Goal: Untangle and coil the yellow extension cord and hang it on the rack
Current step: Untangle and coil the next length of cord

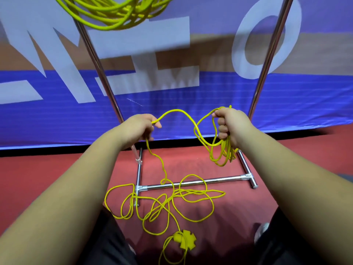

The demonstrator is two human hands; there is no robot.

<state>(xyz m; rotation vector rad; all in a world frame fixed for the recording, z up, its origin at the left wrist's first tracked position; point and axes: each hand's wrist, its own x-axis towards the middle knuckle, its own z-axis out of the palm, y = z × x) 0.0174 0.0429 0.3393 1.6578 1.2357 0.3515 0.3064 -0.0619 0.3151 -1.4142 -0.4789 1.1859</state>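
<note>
- Cord is arcing between both hands at mid-frame, while the rest is lying in a loose tangle on the floor at lower centre, ending in a socket block near the bottom edge.
- Right grip is clenching a bunch of gathered loops, which are hanging just below it.
- Left grip is pinching the strand between thumb and fingers.
- Coiling is looking partly done; hanging is not yet begun.
- Tangle is lying across the rack base bar, so a pulled loop is risking a snag on the bar or its left foot.
- Overlapping loops are risking tightening into a knot if drawn up fast.
- Hanging loops are looking uneven, so one may be slipping free as more are added.
- Socket block is risking catching in a loop once dragged.
</note>
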